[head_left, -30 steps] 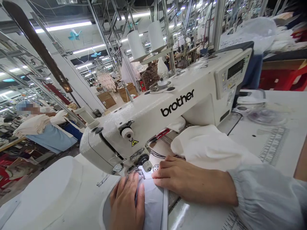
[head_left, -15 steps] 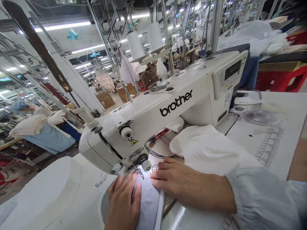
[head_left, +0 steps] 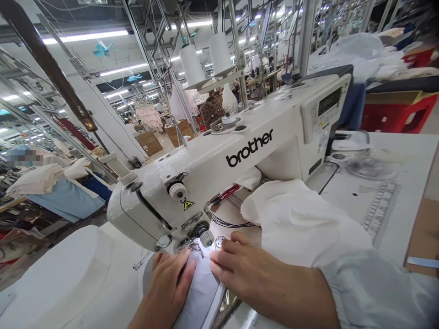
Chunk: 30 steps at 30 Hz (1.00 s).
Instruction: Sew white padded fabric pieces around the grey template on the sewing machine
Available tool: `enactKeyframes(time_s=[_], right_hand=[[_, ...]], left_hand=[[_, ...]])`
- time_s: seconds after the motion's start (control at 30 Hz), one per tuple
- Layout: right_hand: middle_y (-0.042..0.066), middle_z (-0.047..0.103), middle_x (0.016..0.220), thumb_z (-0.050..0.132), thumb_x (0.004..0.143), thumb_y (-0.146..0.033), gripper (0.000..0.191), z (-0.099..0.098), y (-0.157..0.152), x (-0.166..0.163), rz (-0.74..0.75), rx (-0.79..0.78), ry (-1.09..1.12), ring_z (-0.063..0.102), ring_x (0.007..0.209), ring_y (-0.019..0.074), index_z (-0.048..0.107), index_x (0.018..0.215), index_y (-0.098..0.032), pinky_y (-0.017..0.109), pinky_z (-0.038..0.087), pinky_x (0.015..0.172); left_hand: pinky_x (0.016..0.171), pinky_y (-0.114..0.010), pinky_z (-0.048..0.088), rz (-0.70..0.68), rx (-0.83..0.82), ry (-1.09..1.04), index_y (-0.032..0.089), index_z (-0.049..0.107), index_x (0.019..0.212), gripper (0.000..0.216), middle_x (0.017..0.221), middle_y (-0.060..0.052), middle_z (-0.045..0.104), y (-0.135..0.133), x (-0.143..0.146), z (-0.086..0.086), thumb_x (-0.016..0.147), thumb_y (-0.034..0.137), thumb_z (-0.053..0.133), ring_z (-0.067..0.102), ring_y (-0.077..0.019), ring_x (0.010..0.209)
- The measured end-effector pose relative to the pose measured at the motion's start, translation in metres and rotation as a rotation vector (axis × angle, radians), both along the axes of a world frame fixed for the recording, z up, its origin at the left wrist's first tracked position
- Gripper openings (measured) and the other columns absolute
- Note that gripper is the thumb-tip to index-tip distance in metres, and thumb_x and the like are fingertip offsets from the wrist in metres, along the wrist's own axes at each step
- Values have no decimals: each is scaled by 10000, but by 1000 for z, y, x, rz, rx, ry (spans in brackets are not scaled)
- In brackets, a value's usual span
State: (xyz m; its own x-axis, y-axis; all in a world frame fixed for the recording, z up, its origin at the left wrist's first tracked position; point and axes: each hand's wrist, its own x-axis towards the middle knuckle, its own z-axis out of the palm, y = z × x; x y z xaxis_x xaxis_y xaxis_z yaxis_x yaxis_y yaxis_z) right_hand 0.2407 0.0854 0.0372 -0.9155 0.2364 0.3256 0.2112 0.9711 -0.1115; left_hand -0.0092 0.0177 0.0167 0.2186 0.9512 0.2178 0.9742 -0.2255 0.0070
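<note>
A white piece of fabric [head_left: 199, 292] lies under the presser foot [head_left: 196, 249] of a white sewing machine [head_left: 206, 169]. My left hand [head_left: 168, 285] rests flat on the fabric, left of the foot, its thumb apart from the fingers and its fingertips close to the foot. On the other side, my right hand [head_left: 247, 267] has its fingers and thumb closed on the fabric's right edge, just beside the foot. The lamp lights the spot between both hands. The needle tip is too small to make out.
Bunched white cloth [head_left: 298, 219] lies under the machine arm behind my right wrist. A red-handled cutter [head_left: 228, 193] sits beneath the arm. White cloth [head_left: 68, 274] spreads at left. Thread cones [head_left: 220, 55] stand above, and a clear bobbin-like disc [head_left: 370, 167] lies at right.
Both hands have shifted slightly left and down with the fabric between them. My left hand now lies at more of a slant. The whole view has moved a little.
</note>
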Motion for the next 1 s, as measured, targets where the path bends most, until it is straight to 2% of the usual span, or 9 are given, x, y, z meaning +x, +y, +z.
enactKeyframes(time_s=[0.23, 0.37, 0.47, 0.53, 0.63, 0.77, 0.87, 1.0], right_hand=[[78, 623, 973, 478, 958, -83, 183, 8, -6, -4, -21, -30, -59, 501, 861, 226, 619, 1073, -90, 402, 346, 838], [44, 624, 951, 499, 974, -87, 117, 6, -2, -2, -24, -91, -37, 486, 842, 195, 603, 1012, -123, 367, 312, 818], [4, 626, 902, 516, 977, -109, 102, -2, 4, -1, -17, -132, 35, 469, 826, 178, 558, 902, -164, 355, 279, 796], [-14, 627, 876, 518, 983, -135, 154, -8, 8, -1, -15, -161, 85, 464, 831, 173, 513, 835, -181, 355, 265, 808], [-18, 627, 867, 504, 988, -144, 183, -12, 9, -2, -6, -186, 108, 458, 842, 171, 490, 810, -186, 357, 258, 822], [-25, 624, 874, 493, 985, -121, 169, -12, 6, -4, 6, -185, 113, 450, 836, 164, 504, 828, -184, 353, 256, 815], [-33, 626, 881, 499, 993, -131, 166, -13, 4, -4, 8, -191, 129, 461, 842, 158, 516, 837, -186, 350, 257, 821], [-34, 636, 889, 513, 1002, -159, 171, -11, 3, -7, -11, -209, 107, 487, 861, 163, 533, 835, -191, 355, 261, 839]], left_hand=[[726, -299, 527, -3, -109, 1, 259, 690, 978, 450, 863, -10, 754, 7, -2, 13, 1014, 451, 284, 690, -163, 760], [784, -448, 497, 131, -67, 53, 275, 721, 933, 464, 748, -34, 713, 1, 6, 6, 995, 466, 303, 663, -253, 771], [890, -526, 437, 300, 64, 76, 232, 699, 1091, 440, 982, -92, 729, -8, 19, -9, 992, 441, 325, 619, -328, 1028], [985, -514, 385, 345, 139, 55, 216, 657, 1180, 434, 1132, -88, 706, -13, 27, -17, 995, 432, 330, 570, -310, 1151], [1038, -502, 330, 315, 124, -28, 234, 654, 1153, 404, 1108, -61, 705, -14, 27, -19, 994, 440, 345, 584, -271, 1122], [1004, -499, 360, 239, 0, -88, 277, 660, 1100, 367, 999, -23, 711, -9, 14, -9, 985, 459, 364, 627, -244, 1018], [965, -503, 389, 204, -62, -103, 276, 676, 1004, 373, 903, -12, 704, -5, 7, -3, 978, 485, 368, 638, -238, 939], [950, -534, 386, 188, -119, -109, 240, 664, 853, 458, 885, -36, 700, 0, 6, 1, 987, 502, 312, 637, -256, 918]])
